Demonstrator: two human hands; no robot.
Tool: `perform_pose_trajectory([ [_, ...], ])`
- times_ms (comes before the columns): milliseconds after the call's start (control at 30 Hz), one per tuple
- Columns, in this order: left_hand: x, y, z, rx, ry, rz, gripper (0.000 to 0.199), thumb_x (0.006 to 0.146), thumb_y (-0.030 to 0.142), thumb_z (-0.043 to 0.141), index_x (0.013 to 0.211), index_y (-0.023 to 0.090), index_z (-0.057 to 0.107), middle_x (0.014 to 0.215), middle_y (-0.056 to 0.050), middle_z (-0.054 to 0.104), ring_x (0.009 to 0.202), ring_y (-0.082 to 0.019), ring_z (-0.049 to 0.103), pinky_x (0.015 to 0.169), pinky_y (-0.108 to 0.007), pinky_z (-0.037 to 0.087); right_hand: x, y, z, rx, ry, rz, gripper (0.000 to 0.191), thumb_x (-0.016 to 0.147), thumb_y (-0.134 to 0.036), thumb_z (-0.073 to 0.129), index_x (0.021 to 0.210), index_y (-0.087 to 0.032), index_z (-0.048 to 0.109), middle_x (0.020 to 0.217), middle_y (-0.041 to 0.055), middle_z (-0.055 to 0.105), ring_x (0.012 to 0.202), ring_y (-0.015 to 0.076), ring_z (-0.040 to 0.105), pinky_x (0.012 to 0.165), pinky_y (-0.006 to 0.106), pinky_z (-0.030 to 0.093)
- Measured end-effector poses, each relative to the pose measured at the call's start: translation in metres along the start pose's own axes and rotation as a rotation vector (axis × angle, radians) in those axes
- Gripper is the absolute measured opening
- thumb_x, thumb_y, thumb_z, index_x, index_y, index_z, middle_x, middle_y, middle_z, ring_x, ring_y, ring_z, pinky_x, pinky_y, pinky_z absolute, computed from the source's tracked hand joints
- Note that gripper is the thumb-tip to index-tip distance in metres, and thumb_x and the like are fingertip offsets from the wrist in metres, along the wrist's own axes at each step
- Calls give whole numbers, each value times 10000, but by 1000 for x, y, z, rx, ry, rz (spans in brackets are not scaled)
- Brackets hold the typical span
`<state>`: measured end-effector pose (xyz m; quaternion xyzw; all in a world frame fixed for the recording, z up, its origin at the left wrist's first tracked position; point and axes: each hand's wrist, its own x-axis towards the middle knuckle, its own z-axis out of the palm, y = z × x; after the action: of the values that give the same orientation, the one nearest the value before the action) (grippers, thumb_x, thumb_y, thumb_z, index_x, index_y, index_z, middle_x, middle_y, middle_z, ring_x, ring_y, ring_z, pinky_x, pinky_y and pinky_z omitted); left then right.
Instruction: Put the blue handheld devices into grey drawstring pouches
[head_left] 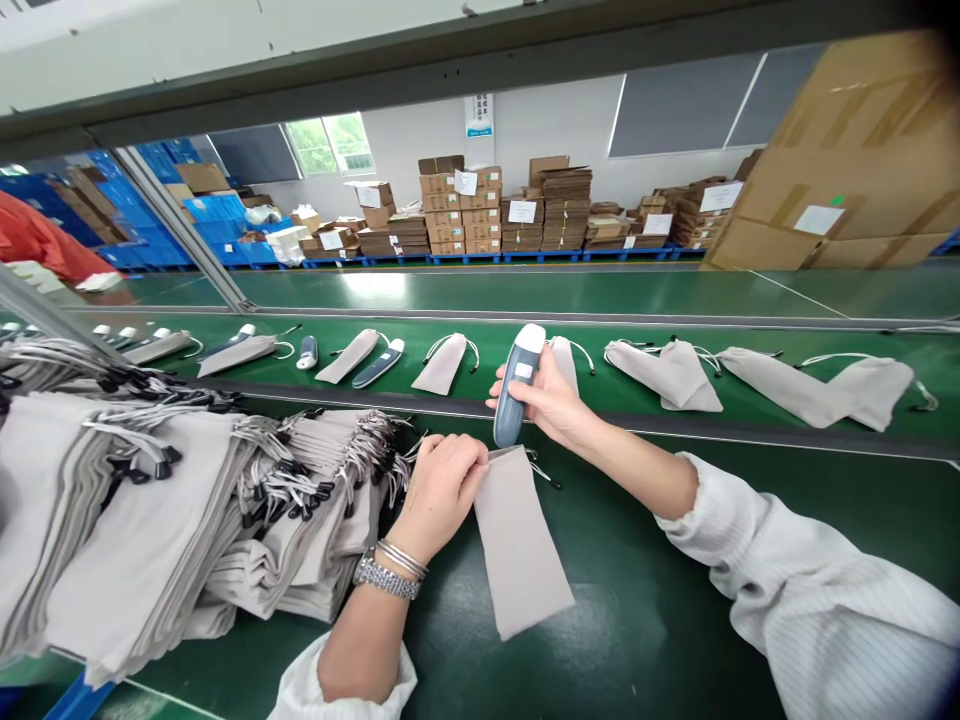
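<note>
Looking down from the head camera, a slate-blue and white handheld device (pixel 516 385) is seen grasped upright by the right hand (pixel 547 395), just above a flat beige fabric drawstring pouch (pixel 519 545), whose top edge is pinched by the curled left hand (pixel 439 495) on a green conveyor belt (pixel 637 620). Further beige pouches (pixel 135 520) are piled beside it; whether its mouth is open cannot be told.

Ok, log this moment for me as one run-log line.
Left hand: holding top edge of beige drawstring pouch | Right hand: gripping grey-blue handheld device | Beside: stacked pouches
</note>
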<state>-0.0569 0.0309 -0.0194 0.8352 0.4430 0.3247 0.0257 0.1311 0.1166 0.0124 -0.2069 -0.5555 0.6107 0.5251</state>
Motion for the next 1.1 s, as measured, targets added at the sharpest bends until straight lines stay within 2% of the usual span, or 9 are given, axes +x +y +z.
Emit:
perform_pose_trajectory([
  [133, -2, 5, -1, -189, 43, -19, 118, 957, 169, 460, 845, 208, 451, 842, 14, 541, 779, -143, 495, 769, -306, 363, -6, 5, 9, -14, -99, -16, 803, 750, -293, 785, 1335, -390, 244, 1051, -22, 579, 907, 184, 679, 860, 438, 585],
  [267, -4, 6, 0, -300, 252, -37, 97, 959, 180, 466, 866, 209, 471, 868, -8, 526, 821, -146, 513, 750, -279, 394, -12, 15, 8, -231, -268, 119, 359, 944, -482, 542, 1238, -279, 503, 1056, 24, 617, 892, 159, 633, 818, 336, 529],
  [367, -6, 6, 0, -288, 446, -91, 72, 948, 176, 494, 883, 207, 488, 875, -9, 528, 819, -141, 509, 757, -277, 402, -16, 14, 10, -481, -327, 149, 491, 1005, -553, 338, 1015, -190, 668, 988, 48, 634, 847, 147, 576, 772, 293, 476],
  [467, -6, 6, -1, -386, 509, -194, 54, 942, 215, 517, 890, 205, 507, 885, -13, 529, 831, -142, 518, 754, -271, 416, -21, 3, 15, -593, -369, 131, 415, 990, -496, 414, 1007, -182, 685, 869, 22, 602, 719, 119, 517, 668, 260, 437],
  [633, -2, 5, -12, -918, 445, -426, 198, 834, 325, 681, 830, 183, 542, 885, 3, 513, 585, -57, 396, 507, -193, 331, -32, -33, 21, -345, -338, 189, 169, 906, -306, 571, 1039, -202, 570, 568, -97, 304, 469, 65, 244, 440, 189, 199],
  [800, 4, 2, -21, -1320, 570, -496, 281, 807, 423, 685, 794, 187, 533, 784, 23, 435, 502, -32, 281, 412, -160, 164, -48, -79, 16, -29, -197, 90, 147, 895, -315, 606, 933, -244, 483, 587, -107, 172, 442, 50, 75, 409, 191, 120],
  [867, 5, -3, -14, -1272, 516, -483, 248, 861, 450, 612, 867, 207, 564, 761, 24, 436, 513, -50, 309, 419, -163, 188, -49, -93, 13, -33, -105, 26, 140, 902, -323, 597, 938, -252, 482, 607, -96, 163, 440, 56, 73, 397, 195, 132],
  [967, 4, -16, 6, -845, 338, -465, 208, 901, 402, 564, 988, 217, 606, 821, 5, 514, 547, -70, 374, 480, -196, 320, -37, -106, 4, -129, 83, -201, 135, 909, -326, 591, 938, -263, 475, 615, -87, 159, 434, 69, 127, 409, 199, 245],
  [1100, -2, -31, 24, -172, 149, -341, 300, 864, 235, 589, 1164, 224, 602, 1258, -79, 542, 808, -147, 562, 793, -337, 494, 6, -106, -15, -410, 289, -612, 38, 958, -295, 491, 948, -262, 474, 589, -92, 246, 436, 75, 280, 654, 285, 483],
])
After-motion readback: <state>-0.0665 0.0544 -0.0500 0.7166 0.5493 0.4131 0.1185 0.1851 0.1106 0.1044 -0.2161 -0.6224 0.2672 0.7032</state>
